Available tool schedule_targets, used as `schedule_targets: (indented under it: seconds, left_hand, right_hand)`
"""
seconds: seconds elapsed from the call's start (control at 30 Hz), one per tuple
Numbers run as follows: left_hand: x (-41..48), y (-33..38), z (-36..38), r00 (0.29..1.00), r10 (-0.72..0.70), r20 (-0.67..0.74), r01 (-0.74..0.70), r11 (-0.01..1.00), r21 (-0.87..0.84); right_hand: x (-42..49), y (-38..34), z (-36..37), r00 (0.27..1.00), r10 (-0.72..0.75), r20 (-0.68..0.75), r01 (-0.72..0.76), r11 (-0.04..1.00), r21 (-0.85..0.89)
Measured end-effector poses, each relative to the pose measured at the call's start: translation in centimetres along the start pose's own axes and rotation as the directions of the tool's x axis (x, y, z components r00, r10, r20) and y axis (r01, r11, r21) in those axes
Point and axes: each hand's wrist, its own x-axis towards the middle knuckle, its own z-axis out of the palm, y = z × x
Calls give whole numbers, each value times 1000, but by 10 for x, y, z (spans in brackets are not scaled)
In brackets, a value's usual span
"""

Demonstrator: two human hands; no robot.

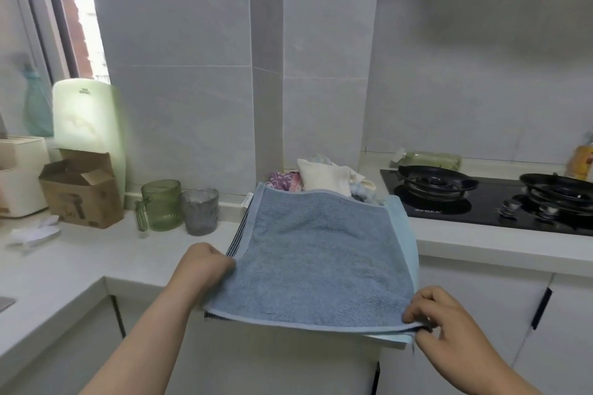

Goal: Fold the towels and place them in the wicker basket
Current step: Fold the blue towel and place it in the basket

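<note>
The left hand (210, 266) curls its fingers round the side hem of a grey-blue towel (321, 260). The right hand (449, 321) pinches the towel's near corner between thumb and fingertips. The towel lies stretched between the two hands and runs away from them over the white surface (96, 250), its near edge held out past the surface's front. Under it is a light blue towel (405, 234), showing as a strip beyond the right hand and a corner just below that hand's pinch. Well beyond both hands, past the far hem, sits a heap of unfolded cloths (324, 178). The wicker basket is not in view.

The step appears to be a fold at its start. To do it well, both hands should rise together with the near hem taut, carry it to the far hem and match the corners before letting go. The right hand's pinch should take the grey-blue layer alone; whether it also catches the light blue corner cannot be told, and a double grip would likely drag that towel askew.
</note>
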Motion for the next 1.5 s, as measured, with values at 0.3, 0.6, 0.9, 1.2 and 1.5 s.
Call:
schedule_targets:
  seconds: [0.3,0.6,0.9,1.2,1.5]
  left_hand:
    - [46,23,14,989,9,151,8,993,-114]
    - [56,-5,16,992,121,-31,-123,987,-108]
    - [52,-8,17,959,284,12,-265,878,398]
    - [-38,-39,-18,998,27,54,-36,984,173]
    - [-57,-61,-11,974,-133,184,205,862,-464]
  right_hand:
    - [4,-4,-4,1000,17,17,-17,1000,-3]
    - [7,-6,-7,999,6,52,-5,1000,-30]
    - [12,-6,-14,988,111,110,-125,984,126]
    - [11,-10,-13,917,360,173,-399,821,408]
    - [-2,-14,-11,818,550,168,-496,527,690]
